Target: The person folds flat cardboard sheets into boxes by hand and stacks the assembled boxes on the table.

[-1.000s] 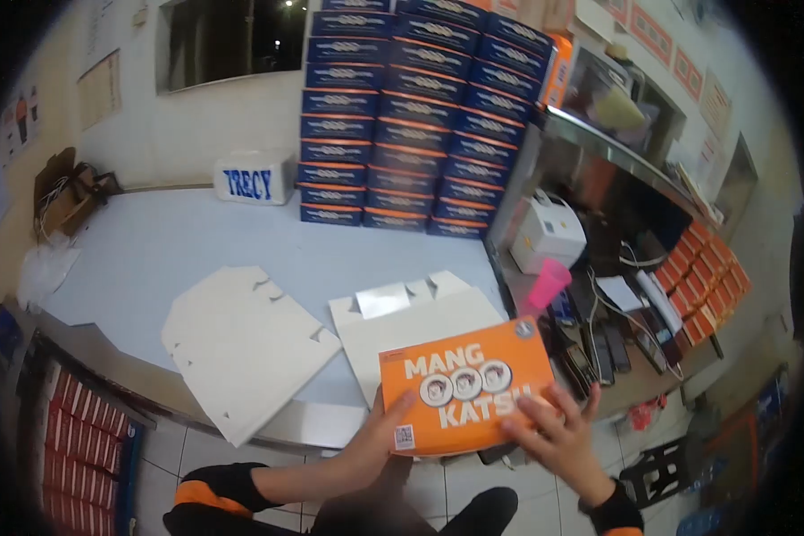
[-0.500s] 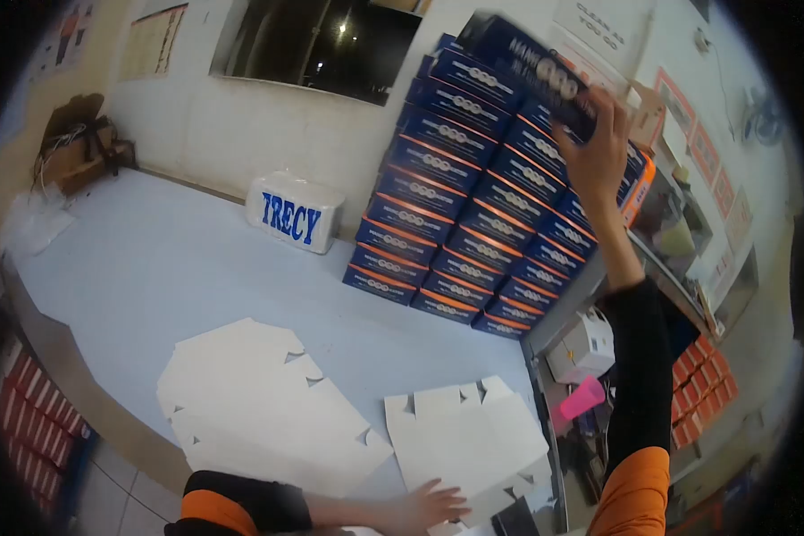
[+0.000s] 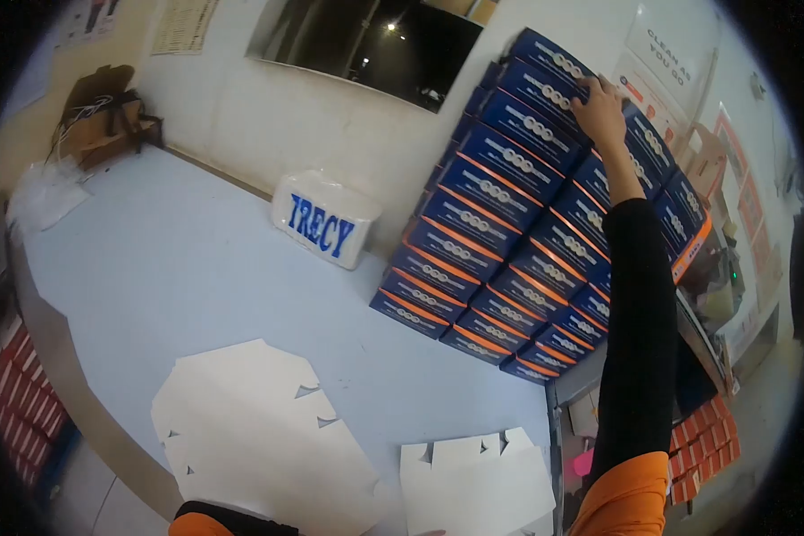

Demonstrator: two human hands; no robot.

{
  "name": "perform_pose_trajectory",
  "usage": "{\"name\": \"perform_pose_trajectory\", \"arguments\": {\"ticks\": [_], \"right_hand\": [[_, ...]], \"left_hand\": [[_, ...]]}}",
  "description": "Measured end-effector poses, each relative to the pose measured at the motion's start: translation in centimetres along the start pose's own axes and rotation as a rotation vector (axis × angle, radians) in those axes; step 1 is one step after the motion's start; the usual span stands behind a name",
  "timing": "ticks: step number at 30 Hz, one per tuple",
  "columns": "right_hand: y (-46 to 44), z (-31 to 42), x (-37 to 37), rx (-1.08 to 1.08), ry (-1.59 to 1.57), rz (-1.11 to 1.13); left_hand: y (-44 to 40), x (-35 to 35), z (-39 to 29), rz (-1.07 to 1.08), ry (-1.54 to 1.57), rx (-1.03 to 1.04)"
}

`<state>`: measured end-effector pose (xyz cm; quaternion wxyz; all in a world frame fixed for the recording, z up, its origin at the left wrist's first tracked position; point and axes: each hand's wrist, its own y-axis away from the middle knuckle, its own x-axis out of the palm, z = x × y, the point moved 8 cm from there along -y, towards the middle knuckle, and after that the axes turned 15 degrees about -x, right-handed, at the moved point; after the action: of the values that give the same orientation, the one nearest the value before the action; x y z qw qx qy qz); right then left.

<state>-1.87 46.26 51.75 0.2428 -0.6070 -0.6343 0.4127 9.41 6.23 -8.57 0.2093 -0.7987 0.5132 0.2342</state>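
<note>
My right hand (image 3: 601, 114) reaches up to the top of the stack, with bent fingers closed round the right end of a dark blue box (image 3: 554, 55). That box lies flat on the left column of the stacked boxes (image 3: 487, 192), which have orange edges and pale ring logos. Of my left hand (image 3: 434, 533), only a bit of finger shows at the bottom edge, over a flat white cardboard sheet (image 3: 473, 487) with notches. A larger notched cardboard sheet (image 3: 259, 429) lies left of it, above my left sleeve (image 3: 232, 522).
A wrapped white pack with blue letters (image 3: 323, 219) stands by the wall on the blue-grey table (image 3: 179, 268). A brown carton with cables (image 3: 107, 125) sits at the far left corner. Red boxes (image 3: 27, 402) are stacked below at left, more red boxes (image 3: 706, 447) at right.
My right hand has brought the tilted blue box down onto the top of the left column. My left hand has slipped almost out of view at the bottom. The view has shifted.
</note>
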Motion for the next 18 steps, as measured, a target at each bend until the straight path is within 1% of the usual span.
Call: {"name": "perform_pose_trajectory", "arguments": {"ticks": [1,3,5,6,7,8,9,10,11,12,14,15,16,17,18], "right_hand": [[0.5,-0.4,0.0,0.011,0.014,0.018],[1.3,0.5,-1.6,-0.111,-0.018,-0.099],[4.2,2.6,-5.8,-0.220,-0.163,-0.226],[6.8,5.0,-8.7,-0.374,-0.398,-0.194],[10.6,7.6,-11.9,-0.353,-0.643,-0.069],[16.3,9.5,-13.1,-0.318,-0.695,0.277],[23.7,11.2,-13.9,-0.362,-0.770,0.720],[30.2,14.5,-17.4,-0.436,-0.992,1.079],[37.1,17.0,-21.8,-0.444,-1.165,1.477],[45.2,19.0,-24.5,-0.384,-1.667,1.623],[53.1,19.3,-28.9,-0.172,-1.625,1.626],[55.7,19.3,-30.4,-0.141,-1.636,1.626],[57.1,18.8,-31.2,-0.087,-1.622,1.448],[57.8,18.1,-32.4,-0.036,-1.598,1.272],[58.0,17.5,-33.1,0.016,-1.555,1.216]], "left_hand": [[0.0,0.0,0.2,0.026,-0.010,-0.003],[-0.2,0.3,0.8,0.084,-0.029,-0.005],[-0.5,0.8,1.6,0.138,-0.053,-0.004],[-0.5,0.9,1.6,0.148,-0.061,-0.008],[-0.3,0.5,0.9,0.147,-0.056,-0.008],[0.1,-0.2,0.1,0.098,-0.050,-0.021],[0.6,-1.2,-1.2,0.048,-0.045,-0.034],[1.1,-2.8,-2.0,-0.084,-0.032,-0.075],[1.0,-2.8,-2.1,-0.096,-0.026,-0.052],[0.9,-2.7,-1.9,-0.108,-0.018,-0.033],[1.4,-4.2,-2.8,-0.035,0.145,-0.095],[1.4,-4.3,-2.9,-0.023,0.151,-0.098],[1.5,-4.3,-2.8,-0.013,0.159,-0.102],[1.5,-4.3,-2.5,0.025,0.202,-0.179],[1.5,-4.5,-2.3,0.060,0.242,-0.257]]}}
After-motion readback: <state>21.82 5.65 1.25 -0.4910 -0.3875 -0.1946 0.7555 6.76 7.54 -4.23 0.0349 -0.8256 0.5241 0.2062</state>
